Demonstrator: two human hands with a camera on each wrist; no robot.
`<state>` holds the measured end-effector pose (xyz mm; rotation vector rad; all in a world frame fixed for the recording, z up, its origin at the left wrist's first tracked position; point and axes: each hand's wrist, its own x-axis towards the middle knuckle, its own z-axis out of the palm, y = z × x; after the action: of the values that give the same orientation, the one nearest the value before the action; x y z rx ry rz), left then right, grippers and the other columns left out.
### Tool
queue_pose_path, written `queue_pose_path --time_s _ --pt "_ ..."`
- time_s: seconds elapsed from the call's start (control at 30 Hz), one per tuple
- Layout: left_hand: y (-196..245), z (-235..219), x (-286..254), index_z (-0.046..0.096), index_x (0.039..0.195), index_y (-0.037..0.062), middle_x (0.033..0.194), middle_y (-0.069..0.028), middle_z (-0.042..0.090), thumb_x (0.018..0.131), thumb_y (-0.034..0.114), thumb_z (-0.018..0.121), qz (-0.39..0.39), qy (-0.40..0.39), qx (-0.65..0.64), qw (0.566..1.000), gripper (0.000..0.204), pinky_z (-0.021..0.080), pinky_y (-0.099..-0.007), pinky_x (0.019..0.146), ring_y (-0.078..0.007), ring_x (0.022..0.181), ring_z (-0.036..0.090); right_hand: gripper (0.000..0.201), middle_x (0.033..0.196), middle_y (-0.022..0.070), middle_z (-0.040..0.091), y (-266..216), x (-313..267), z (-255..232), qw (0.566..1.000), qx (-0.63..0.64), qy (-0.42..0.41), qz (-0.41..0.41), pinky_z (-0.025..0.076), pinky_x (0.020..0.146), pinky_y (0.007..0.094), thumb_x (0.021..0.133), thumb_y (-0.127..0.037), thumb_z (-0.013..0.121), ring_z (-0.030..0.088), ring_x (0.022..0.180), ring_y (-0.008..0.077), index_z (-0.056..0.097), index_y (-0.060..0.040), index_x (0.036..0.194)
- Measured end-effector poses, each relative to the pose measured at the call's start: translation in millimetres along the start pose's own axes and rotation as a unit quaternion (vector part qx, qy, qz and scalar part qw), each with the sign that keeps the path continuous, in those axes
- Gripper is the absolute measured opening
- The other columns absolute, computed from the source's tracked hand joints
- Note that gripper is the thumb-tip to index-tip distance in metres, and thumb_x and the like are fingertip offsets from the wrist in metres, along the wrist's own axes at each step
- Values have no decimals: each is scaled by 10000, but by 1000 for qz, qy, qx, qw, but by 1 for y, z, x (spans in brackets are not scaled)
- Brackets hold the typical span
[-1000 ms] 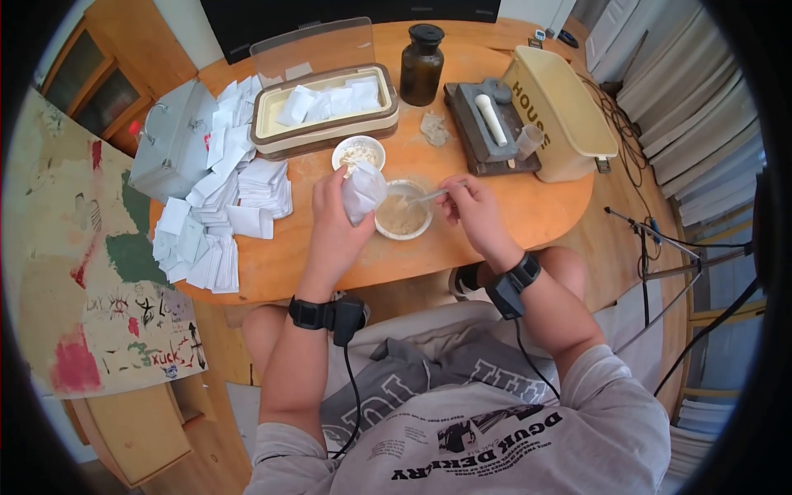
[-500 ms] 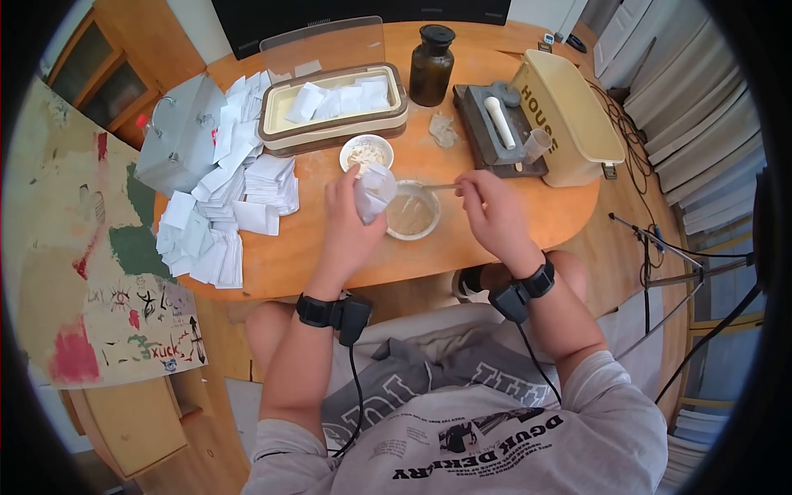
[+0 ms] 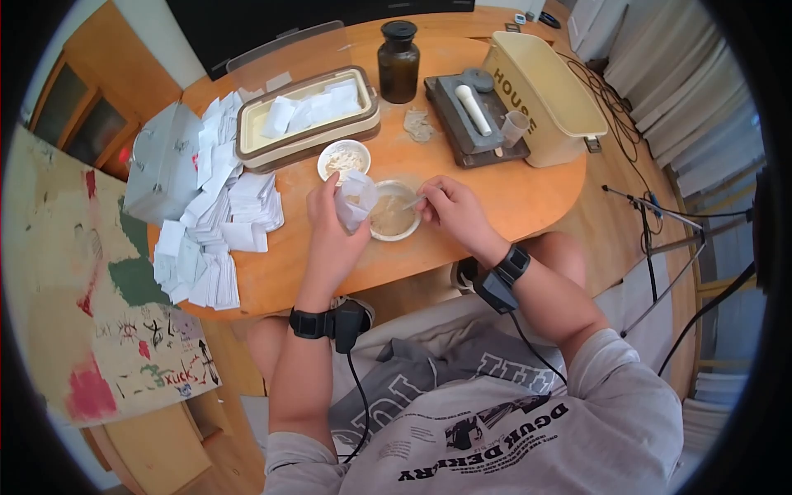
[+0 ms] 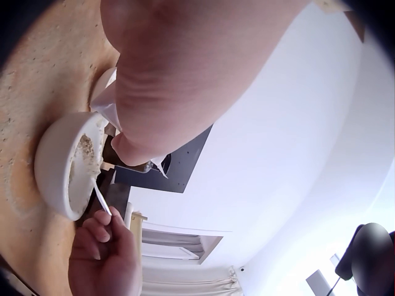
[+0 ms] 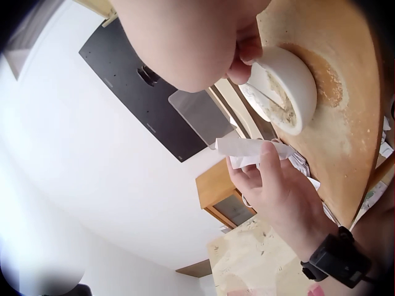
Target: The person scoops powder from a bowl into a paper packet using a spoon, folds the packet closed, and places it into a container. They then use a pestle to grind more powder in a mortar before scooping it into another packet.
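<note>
My left hand grips a small white paper packet, its mouth spread open beside a white bowl. Some tan powder shows inside the packet. Pale brown powder lies in the bowl. With thumb and fingertips, my right hand pinches the handle of a thin spoon, whose other end is down in the bowl. Just behind the packet stands a smaller white bowl of cream-coloured flakes or pieces. In the left wrist view my left forearm hides most of the packet.
Stacks of white paper packets lie at the left beside a metal case. Behind are a lidded cream box with more packets and a dark jar. Right stand a dark tray with a white pestle-like rod and a cream bin.
The spoon rose from the bowl to about rim level, then went back down into it. The packet stayed beside the bowl and has tilted, now showing powder inside. The head view has shifted.
</note>
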<state>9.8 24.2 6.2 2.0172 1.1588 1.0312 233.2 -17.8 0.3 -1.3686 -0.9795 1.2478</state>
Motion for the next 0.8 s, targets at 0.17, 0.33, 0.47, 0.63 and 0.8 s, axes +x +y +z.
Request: queue_pose_path --time_s 0.17,0.33,0.47,0.63,0.8 --pt "3 -2 1 354 1450 18 1310 -182 423 779 21 707 -23 0 12 1000 758 373 -416 1099 -347 1253 440 170 825 38 665 -11 4 -12 995 74 53 -47 456 568 221 1033 -151 502 568 651 72 607 -24 991" --pt "-3 4 -1 337 1458 16 1305 -192 418 781 13 695 20 -25 63 998 765 379 -419 1093 -366 1253 435 136 831 63 670 -36 -7 1 988 70 86 -105 488 595 253 1019 -119 521 605 666 115 617 -24 1005" --pt "2 7 -1 332 1462 17 1300 -187 424 777 -7 695 24 -36 48 998 776 391 -416 1089 -346 1261 444 116 839 131 667 -47 -28 11 905 -230 70 -352 531 669 333 971 -64 569 666 736 257 630 0 1045" --pt "-15 16 0 285 1482 30 1404 -158 360 815 -43 677 -61 30 -246 967 777 373 -415 1141 -297 1358 406 106 869 163 660 -48 -28 -4 906 -246 90 -332 535 714 384 953 -59 568 667 818 335 624 2 1020" --pt "-16 8 3 269 1486 23 1438 -142 334 823 -60 674 -97 27 -310 945 781 356 -401 1164 -255 1389 374 119 877 212 656 -29 -18 -11 873 -382 13 -304 526 733 447 945 -97 553 636 819 416 597 14 949"
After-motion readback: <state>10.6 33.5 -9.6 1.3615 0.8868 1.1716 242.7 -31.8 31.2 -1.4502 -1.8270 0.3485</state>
